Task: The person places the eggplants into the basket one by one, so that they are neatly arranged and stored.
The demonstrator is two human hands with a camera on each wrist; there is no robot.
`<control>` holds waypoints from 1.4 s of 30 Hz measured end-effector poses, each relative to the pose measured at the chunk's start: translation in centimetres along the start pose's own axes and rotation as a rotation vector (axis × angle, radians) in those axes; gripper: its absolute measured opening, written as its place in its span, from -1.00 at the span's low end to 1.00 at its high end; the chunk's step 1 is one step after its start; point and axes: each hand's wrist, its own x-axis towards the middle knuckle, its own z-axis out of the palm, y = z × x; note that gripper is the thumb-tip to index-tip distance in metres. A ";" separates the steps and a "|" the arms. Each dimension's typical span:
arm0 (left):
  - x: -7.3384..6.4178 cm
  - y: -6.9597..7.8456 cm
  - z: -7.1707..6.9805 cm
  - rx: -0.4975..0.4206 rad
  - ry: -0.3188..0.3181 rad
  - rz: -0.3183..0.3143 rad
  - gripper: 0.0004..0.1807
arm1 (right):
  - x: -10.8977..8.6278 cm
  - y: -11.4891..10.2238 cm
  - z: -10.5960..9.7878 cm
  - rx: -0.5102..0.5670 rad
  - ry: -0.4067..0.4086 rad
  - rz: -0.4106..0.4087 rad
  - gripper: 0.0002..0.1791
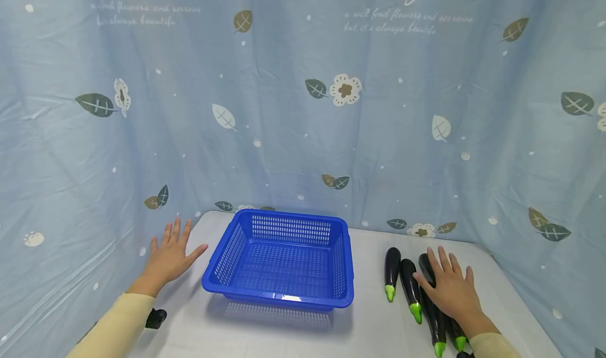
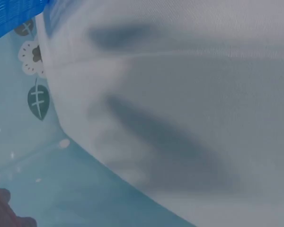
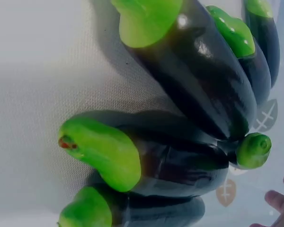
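Both hands hover with fingers spread and nothing in them. My left hand (image 1: 168, 255) is above the left part of the white table, to the left of a blue plastic basket (image 1: 279, 296). In the left wrist view only its fingertips (image 2: 2, 201) show at the lower left corner. Over on the right, my right hand (image 1: 452, 292) is above several dark purple eggplants with green caps, partly hiding them. Two eggplants, one (image 1: 392, 268) and another (image 1: 410, 284), lie between it and the basket. The right wrist view shows an eggplant (image 3: 180, 163) close up, with fingertips (image 3: 279, 201) at the right edge.
The basket has slotted walls and stands near the back of the white table (image 1: 374, 316). A blue curtain (image 1: 284, 137) with leaves and flowers hangs behind the table and along both sides. A small black object (image 1: 155, 318) shows under the left forearm.
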 end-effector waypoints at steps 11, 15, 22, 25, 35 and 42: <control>-0.4 1.1 0.2 -0.087 0.083 0.054 -0.05 | -0.5 0.2 -0.6 -0.038 0.058 0.039 -0.08; -0.7 1.7 0.2 -0.208 0.067 0.067 -0.13 | -0.7 0.4 -0.7 -0.028 0.088 0.047 -0.16; -1.5 2.8 0.0 -0.465 -0.015 0.092 -0.30 | -1.3 0.9 -0.6 0.006 0.161 0.045 -0.25; -1.9 3.3 -0.2 -0.534 -0.062 0.126 -0.28 | -1.6 1.3 -0.6 0.004 0.161 0.058 -0.27; -3.1 3.9 -0.5 -0.636 -0.247 0.188 0.13 | -2.5 3.3 -0.3 0.039 0.154 0.099 -0.32; -3.5 3.4 0.1 -0.726 -0.332 0.281 0.34 | -3.3 4.5 -0.3 0.078 0.088 0.163 -0.32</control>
